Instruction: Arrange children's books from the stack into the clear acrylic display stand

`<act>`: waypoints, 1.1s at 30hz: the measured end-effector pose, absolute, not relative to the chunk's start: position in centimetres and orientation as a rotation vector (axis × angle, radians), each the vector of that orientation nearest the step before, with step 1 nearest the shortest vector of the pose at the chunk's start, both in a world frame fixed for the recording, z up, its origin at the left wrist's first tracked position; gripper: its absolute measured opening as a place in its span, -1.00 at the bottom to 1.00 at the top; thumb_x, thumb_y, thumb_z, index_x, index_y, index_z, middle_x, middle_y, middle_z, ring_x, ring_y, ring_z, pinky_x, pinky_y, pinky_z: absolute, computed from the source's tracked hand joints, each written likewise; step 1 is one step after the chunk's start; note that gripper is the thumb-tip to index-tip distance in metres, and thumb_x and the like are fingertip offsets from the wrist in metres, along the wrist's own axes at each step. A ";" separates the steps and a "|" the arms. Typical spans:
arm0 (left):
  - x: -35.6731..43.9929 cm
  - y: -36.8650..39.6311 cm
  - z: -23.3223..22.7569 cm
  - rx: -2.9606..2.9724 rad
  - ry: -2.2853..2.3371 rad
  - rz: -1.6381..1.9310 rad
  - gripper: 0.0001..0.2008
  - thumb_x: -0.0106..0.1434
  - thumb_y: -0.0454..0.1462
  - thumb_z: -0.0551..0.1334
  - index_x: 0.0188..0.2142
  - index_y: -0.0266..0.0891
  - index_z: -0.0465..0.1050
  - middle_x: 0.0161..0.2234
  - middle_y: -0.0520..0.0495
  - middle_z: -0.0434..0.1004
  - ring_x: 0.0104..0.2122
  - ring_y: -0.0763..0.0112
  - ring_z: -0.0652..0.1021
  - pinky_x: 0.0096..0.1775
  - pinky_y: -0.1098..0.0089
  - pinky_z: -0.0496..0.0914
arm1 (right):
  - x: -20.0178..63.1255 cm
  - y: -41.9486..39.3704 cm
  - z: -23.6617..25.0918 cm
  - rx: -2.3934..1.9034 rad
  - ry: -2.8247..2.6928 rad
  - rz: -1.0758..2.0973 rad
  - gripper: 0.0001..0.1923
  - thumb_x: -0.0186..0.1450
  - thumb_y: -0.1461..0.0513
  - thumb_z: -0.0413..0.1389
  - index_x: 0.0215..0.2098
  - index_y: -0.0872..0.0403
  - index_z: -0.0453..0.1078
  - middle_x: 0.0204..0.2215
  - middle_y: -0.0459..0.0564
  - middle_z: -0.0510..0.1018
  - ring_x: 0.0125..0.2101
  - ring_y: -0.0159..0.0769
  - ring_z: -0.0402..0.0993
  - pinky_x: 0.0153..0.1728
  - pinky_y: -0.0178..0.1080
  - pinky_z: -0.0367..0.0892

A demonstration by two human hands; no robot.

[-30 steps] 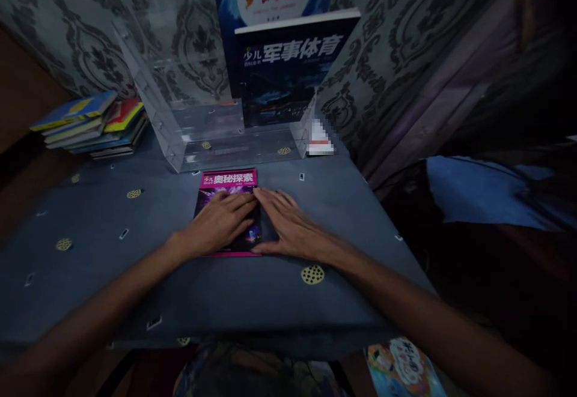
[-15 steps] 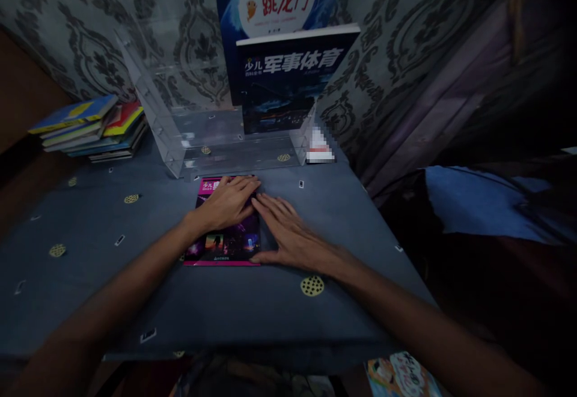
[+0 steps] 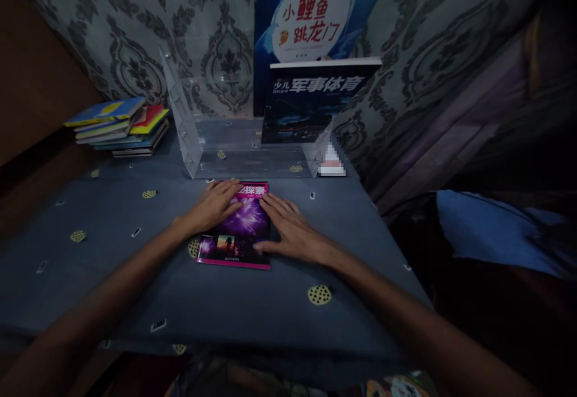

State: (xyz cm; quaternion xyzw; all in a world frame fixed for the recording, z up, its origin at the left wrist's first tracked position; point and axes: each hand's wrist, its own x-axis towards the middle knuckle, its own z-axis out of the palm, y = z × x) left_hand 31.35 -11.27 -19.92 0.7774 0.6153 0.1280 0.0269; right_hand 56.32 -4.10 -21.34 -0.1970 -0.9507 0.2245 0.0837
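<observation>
A pink and purple book (image 3: 237,229) lies flat on the blue-grey tablecloth (image 3: 225,307), just in front of a clear acrylic book stand (image 3: 234,145). My left hand (image 3: 211,206) rests flat on the book's upper left corner, fingers spread. My right hand (image 3: 288,232) lies flat along the book's right edge, thumb near its lower right corner. Inside the stand, a dark blue book (image 3: 311,100) leans upright, with a taller blue and white picture book (image 3: 315,21) behind it.
A stack of several thin colourful books (image 3: 119,127) sits at the back left of the table. Patterned grey wallpaper (image 3: 135,42) rises behind. A blue cloth (image 3: 487,229) lies in the dark area to the right. The table's near edge is close to me.
My left hand slid from the book's middle up to its top left corner, uncovering the cover. The right hand stayed at the right edge. The view shifted, so the book appears further right.
</observation>
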 end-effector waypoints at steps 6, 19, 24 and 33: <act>29.5 -11.6 -21.2 2.282 2.036 0.507 -0.53 0.47 -0.08 0.00 0.24 -0.24 0.30 0.31 -0.26 0.31 0.32 0.12 0.30 0.29 -0.01 0.18 | 53.6 -1.5 -21.4 -0.693 -2.789 0.614 0.07 0.26 -0.37 -0.06 0.45 0.18 -0.02 0.43 0.34 0.03 0.42 0.18 -0.09 0.36 0.26 -0.09; 28.0 -11.0 -21.6 2.331 1.897 0.672 -0.59 0.46 -0.22 -0.01 0.21 -0.21 0.35 0.21 -0.18 0.47 0.21 0.21 0.45 0.21 0.10 0.30 | 53.4 -2.4 -22.1 -0.757 -2.810 0.407 -0.08 0.36 -0.28 -0.14 0.42 0.19 0.05 0.42 0.32 0.06 0.42 0.16 -0.07 0.35 0.26 -0.05; 28.3 -11.1 -21.7 2.342 1.923 0.643 -0.60 0.46 -0.23 -0.02 0.20 -0.22 0.36 0.22 -0.19 0.46 0.22 0.22 0.44 0.21 0.10 0.29 | 53.3 -2.3 -22.2 -0.755 -2.792 0.390 -0.09 0.35 -0.25 -0.05 0.40 0.21 0.09 0.41 0.35 0.08 0.40 0.18 -0.02 0.34 0.24 0.00; 29.3 -11.9 -20.8 2.437 2.099 0.541 -0.71 0.45 -0.23 0.02 -0.03 -0.22 0.49 0.03 -0.21 0.58 0.01 0.14 0.55 0.08 0.10 0.36 | 53.6 -1.5 -23.1 -0.786 -2.557 0.547 -0.17 0.30 -0.22 0.06 0.34 0.11 0.21 0.31 0.24 0.32 0.31 0.12 0.20 0.29 0.20 0.14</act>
